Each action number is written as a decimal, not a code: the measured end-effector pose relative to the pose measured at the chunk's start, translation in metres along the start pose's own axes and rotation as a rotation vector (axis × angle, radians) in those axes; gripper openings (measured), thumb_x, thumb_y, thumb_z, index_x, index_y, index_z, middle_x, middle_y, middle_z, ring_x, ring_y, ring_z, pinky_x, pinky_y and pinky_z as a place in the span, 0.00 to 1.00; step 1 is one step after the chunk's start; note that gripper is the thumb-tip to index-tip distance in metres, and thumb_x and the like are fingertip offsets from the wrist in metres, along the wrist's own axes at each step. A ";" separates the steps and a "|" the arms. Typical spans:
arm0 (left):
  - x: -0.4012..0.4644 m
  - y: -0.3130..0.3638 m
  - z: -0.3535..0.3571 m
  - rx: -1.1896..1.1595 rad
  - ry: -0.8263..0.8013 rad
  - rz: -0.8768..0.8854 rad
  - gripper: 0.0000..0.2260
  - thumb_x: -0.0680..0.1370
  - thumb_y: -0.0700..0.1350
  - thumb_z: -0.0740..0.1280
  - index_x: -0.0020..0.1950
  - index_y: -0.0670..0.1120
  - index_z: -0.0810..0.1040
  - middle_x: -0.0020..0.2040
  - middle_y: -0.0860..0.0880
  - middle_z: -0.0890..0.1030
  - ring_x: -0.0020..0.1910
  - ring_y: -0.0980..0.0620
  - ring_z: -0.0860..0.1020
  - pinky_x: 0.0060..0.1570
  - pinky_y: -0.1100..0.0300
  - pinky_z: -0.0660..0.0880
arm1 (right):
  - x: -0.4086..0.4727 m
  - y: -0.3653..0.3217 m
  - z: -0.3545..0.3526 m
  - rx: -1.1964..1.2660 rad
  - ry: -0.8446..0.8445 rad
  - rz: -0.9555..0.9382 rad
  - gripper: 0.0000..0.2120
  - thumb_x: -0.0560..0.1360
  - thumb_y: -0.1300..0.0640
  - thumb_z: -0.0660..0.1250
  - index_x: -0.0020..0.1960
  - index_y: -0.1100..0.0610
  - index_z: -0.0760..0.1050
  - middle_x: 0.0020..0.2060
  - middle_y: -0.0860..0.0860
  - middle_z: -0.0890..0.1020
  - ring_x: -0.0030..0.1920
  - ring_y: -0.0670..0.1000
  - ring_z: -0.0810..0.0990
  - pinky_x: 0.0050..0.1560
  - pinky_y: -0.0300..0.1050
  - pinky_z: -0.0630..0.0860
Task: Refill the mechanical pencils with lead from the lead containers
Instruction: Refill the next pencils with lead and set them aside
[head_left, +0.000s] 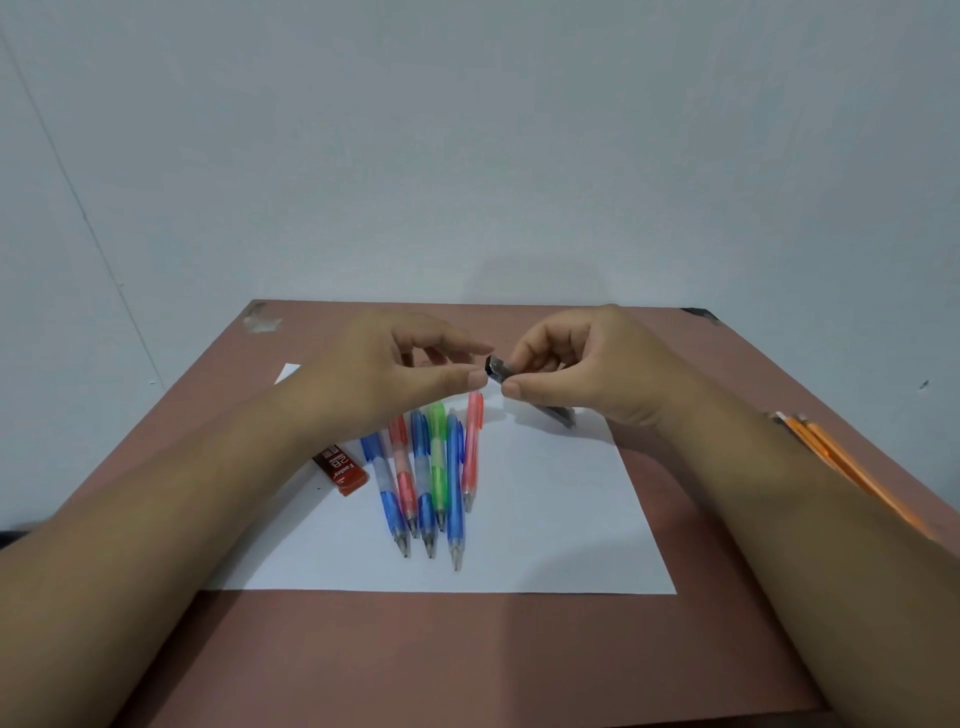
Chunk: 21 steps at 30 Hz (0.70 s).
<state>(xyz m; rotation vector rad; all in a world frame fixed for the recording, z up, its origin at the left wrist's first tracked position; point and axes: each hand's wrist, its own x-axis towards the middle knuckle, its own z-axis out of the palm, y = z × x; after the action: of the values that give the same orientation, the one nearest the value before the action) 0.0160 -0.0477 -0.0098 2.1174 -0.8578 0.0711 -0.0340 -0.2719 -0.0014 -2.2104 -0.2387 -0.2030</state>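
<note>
Several mechanical pencils lie side by side on a white sheet of paper (545, 519), tips toward me: blue ones (455, 483), red ones (471, 447) and a green one (439, 457). A red lead container (340, 467) marked 2B lies at their left, partly under my left forearm. Above the pencils my right hand (576, 364) pinches a dark grey lead container (500, 368) between thumb and fingers, its black end pointing left. My left hand (400, 364) hovers just left of that end, thumb and forefinger almost together at it; whether they hold anything I cannot tell.
The paper lies on a reddish-brown table (467, 649) against a pale wall. Several orange wooden pencils (841, 462) lie at the table's right edge, beside my right forearm. A bit of tape (262, 323) sticks at the far left corner.
</note>
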 end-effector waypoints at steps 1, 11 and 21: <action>0.000 0.000 0.001 -0.004 0.001 0.000 0.10 0.75 0.52 0.72 0.56 0.59 0.84 0.41 0.65 0.82 0.41 0.71 0.75 0.36 0.76 0.70 | 0.000 0.000 0.001 0.010 0.003 -0.006 0.07 0.68 0.55 0.81 0.43 0.54 0.85 0.38 0.49 0.87 0.38 0.48 0.83 0.46 0.54 0.83; 0.000 -0.001 -0.002 -0.071 0.002 -0.042 0.06 0.76 0.55 0.71 0.51 0.60 0.85 0.40 0.61 0.82 0.38 0.48 0.73 0.32 0.70 0.71 | 0.002 0.004 0.004 0.067 -0.050 -0.031 0.11 0.68 0.58 0.81 0.50 0.51 0.85 0.43 0.50 0.87 0.47 0.54 0.86 0.54 0.56 0.84; 0.003 -0.004 -0.002 -0.045 0.070 0.024 0.08 0.80 0.49 0.67 0.51 0.53 0.86 0.42 0.54 0.85 0.43 0.57 0.80 0.37 0.67 0.75 | 0.000 -0.001 0.006 0.045 -0.083 -0.038 0.10 0.72 0.61 0.77 0.51 0.50 0.85 0.39 0.51 0.87 0.42 0.54 0.87 0.52 0.60 0.83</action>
<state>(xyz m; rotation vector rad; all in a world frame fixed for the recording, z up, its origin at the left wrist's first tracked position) 0.0208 -0.0458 -0.0099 2.0509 -0.8352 0.1365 -0.0337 -0.2667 -0.0045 -2.1732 -0.3278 -0.1252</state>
